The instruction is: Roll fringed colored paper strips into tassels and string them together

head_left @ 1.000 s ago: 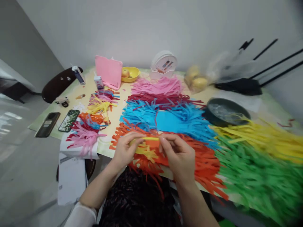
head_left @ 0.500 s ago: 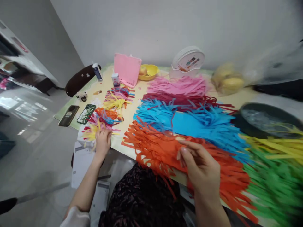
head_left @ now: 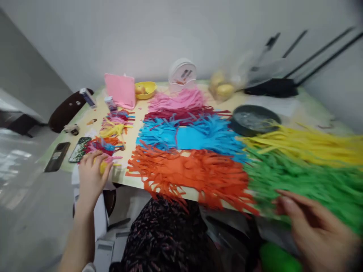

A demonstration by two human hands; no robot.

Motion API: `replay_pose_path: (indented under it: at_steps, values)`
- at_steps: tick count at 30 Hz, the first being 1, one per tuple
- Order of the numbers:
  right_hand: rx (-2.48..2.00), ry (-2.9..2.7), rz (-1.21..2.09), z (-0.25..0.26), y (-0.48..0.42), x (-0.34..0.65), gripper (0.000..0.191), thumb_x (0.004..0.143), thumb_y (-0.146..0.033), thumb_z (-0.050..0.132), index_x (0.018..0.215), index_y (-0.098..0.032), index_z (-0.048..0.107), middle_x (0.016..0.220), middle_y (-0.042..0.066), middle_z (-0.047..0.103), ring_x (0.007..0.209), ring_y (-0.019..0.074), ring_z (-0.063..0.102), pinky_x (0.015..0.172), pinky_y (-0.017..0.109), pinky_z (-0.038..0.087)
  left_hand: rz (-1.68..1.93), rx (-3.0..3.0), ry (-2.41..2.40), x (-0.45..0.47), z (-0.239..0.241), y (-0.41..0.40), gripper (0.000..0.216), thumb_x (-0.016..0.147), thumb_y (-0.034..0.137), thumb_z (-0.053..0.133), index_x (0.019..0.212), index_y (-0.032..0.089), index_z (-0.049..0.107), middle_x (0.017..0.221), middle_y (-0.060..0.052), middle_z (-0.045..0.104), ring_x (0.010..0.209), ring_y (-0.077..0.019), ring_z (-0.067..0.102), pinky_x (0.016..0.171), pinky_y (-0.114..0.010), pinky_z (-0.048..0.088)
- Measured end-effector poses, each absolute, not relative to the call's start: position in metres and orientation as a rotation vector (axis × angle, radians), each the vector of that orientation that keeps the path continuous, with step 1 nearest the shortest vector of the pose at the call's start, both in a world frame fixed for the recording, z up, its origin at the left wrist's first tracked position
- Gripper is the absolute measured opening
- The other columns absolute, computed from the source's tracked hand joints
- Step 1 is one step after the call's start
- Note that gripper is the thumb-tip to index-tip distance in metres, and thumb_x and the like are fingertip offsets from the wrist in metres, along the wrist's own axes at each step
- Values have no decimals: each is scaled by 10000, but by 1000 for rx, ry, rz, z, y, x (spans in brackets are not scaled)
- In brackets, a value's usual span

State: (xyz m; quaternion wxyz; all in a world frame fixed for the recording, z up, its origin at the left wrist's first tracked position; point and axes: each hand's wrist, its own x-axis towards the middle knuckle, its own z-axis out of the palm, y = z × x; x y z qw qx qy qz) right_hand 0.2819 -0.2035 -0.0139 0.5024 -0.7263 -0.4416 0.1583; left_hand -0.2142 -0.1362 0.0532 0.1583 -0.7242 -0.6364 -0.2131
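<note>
My left hand [head_left: 91, 174] rests at the table's near left corner, fingers curled round a yellow fringed paper piece [head_left: 103, 166] beside a pile of finished fringed paper bundles [head_left: 105, 146]. My right hand [head_left: 314, 226] is low at the right, blurred, its fingers stretched out and apart over the near edge of the green fringed paper [head_left: 300, 185], holding nothing. Orange fringed paper [head_left: 193, 173] lies between the two hands, with blue fringed paper [head_left: 190, 136] behind it.
Yellow strips [head_left: 306, 145] lie beyond the green. A dark round pan [head_left: 253, 120], pink and dark red fringed paper [head_left: 181, 104], a pink case [head_left: 119, 90], a yellow bowl [head_left: 145, 90] and a white tub [head_left: 182, 73] stand farther back. Two phones [head_left: 68, 153] lie at the left edge.
Both hands left the yellow strip over the orange paper. The left carried it to the bundle pile at the left; the right swung out to the green paper. The view has panned.
</note>
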Motion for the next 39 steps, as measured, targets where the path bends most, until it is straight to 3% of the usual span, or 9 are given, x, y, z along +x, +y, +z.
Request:
replay_pose_path:
  at_steps: [2,6,12,17,22,32,39]
  values:
    - [-1865,-1005,162,-15,-214,332,208,876,-488,606,992,-344,700,874,79,710,813,297,682,730,461,531,-781,-2244,-1638,-169,77,-139,199,926,327,583,1080,210,626,1078,-106,682,1034,-281,626,936,-443,473]
    - [-1988,-1100,-41,-20,-230,425,342,857,-525,522,851,-223,683,840,116,743,762,279,697,737,449,558,-904,-2865,-1078,-42,98,-126,142,942,246,566,1074,225,613,1033,-66,696,974,-210,655,878,-340,515]
    - [-2141,-1374,-33,-47,-229,484,232,872,-296,537,947,-205,737,953,77,774,884,232,710,836,364,546,-409,-3402,-234,196,72,-115,253,1004,279,428,975,179,659,976,-66,706,954,-195,663,853,-304,544]
    - [-2226,-1553,-85,-59,-217,506,276,862,-142,537,1059,-154,731,1048,115,757,989,269,666,898,395,511,-98,-3327,-209,324,25,-109,325,980,135,384,1225,132,598,1233,-142,656,1164,-216,613,996,-326,482]
    - [-2236,-1783,-133,-56,-209,521,276,889,-183,586,1134,-158,711,1086,123,725,1007,274,602,910,391,476,9,-3269,-358,354,-5,-95,305,965,210,454,1212,108,603,1253,-190,633,1200,-307,578,980,-446,476]
    - [-2225,-2019,-187,-32,-194,526,225,962,-196,497,954,-158,719,1020,135,639,983,241,549,810,311,426,49,-3279,-482,361,-5,-82,450,905,375,558,1301,161,560,1350,-161,564,1246,-312,523,992,-446,465]
    - [-2239,-2052,-108,-22,-184,532,179,945,-187,515,888,-144,679,962,115,625,931,219,565,795,288,420,32,-3302,-562,369,-3,-83,443,903,479,551,1195,151,610,1254,-167,616,1201,-333,555,976,-471,463]
